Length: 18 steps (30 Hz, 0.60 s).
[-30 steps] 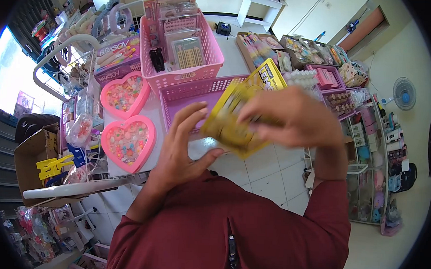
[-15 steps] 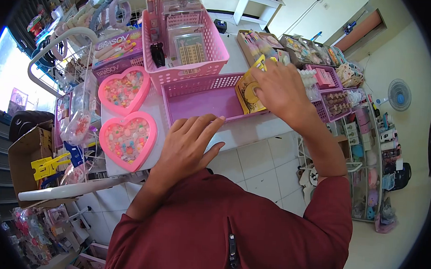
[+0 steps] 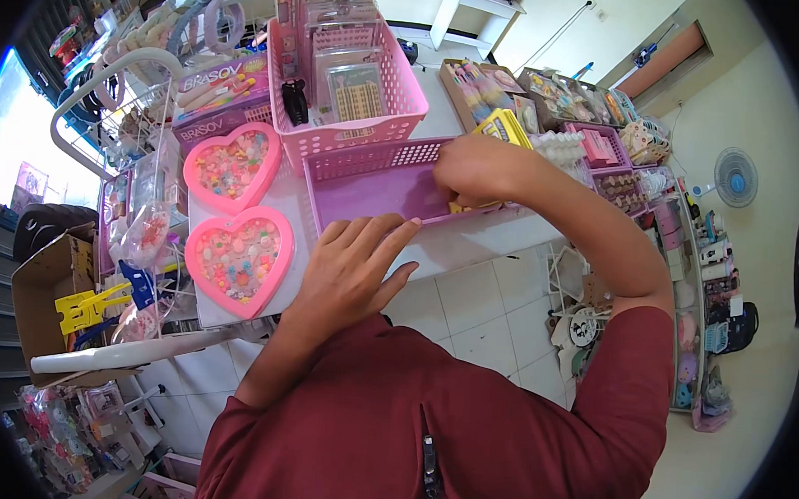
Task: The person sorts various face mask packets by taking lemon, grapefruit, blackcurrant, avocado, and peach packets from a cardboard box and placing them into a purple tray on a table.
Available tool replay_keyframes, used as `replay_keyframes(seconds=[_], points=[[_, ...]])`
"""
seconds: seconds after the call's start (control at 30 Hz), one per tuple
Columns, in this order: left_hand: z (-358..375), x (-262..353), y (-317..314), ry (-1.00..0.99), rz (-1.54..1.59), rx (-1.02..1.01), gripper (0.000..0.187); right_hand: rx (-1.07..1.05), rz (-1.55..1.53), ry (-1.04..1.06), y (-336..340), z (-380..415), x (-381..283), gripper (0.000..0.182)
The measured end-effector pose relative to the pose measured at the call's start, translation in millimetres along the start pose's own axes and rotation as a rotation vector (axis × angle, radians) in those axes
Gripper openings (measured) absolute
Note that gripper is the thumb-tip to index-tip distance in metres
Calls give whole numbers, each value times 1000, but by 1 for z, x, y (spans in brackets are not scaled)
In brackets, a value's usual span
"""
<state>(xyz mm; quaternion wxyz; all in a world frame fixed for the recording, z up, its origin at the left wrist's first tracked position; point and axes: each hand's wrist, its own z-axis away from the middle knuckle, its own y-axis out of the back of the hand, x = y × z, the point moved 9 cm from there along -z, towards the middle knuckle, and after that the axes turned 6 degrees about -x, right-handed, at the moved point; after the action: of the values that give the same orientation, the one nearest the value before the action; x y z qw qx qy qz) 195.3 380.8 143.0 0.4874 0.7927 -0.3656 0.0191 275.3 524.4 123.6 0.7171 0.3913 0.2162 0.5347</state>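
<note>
A long purple basket (image 3: 366, 194) with perforated walls stands on the white table. Yellow packets (image 3: 503, 127) are at its right end, their upper edges showing beyond my right hand (image 3: 480, 171). That hand is closed over the left side of the packets, fingers curled down into the basket and mostly hidden. My left hand (image 3: 353, 265) lies at the basket's front edge, fingers stretched out and thumb apart, with nothing in it. To its left are two pink heart-shaped boxes (image 3: 280, 270) filled with small colourful pieces.
Behind the purple basket stands a pink basket (image 3: 398, 96) of packaged goods, with a purple BRASOV box (image 3: 222, 96) beside it. Several trays of small goods, including a purple tray (image 3: 617, 143), sit to the right. A white rack rail (image 3: 132, 355) borders the table's left front.
My right hand has moved left and lower, from the packets' upper right to their left side, and now covers most of their front. The left hand stays nearly still.
</note>
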Motion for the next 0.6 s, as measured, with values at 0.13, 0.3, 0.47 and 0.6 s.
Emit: replay_keyframes(seconds=[0.13,0.3,0.47,0.6], points=[[1,-2,0,13,-4,-6,50,6,112,8,-10,-5,0,13],[0,1,0,11,-12,-16,50,151,50,46,9,14,-3,16],[-3,8,11,-13,-54,58,48,771,-258,152,66,138,-34,31],[13,13,22,-61,124,126,42,607,-742,312,-13,179,-46,23]])
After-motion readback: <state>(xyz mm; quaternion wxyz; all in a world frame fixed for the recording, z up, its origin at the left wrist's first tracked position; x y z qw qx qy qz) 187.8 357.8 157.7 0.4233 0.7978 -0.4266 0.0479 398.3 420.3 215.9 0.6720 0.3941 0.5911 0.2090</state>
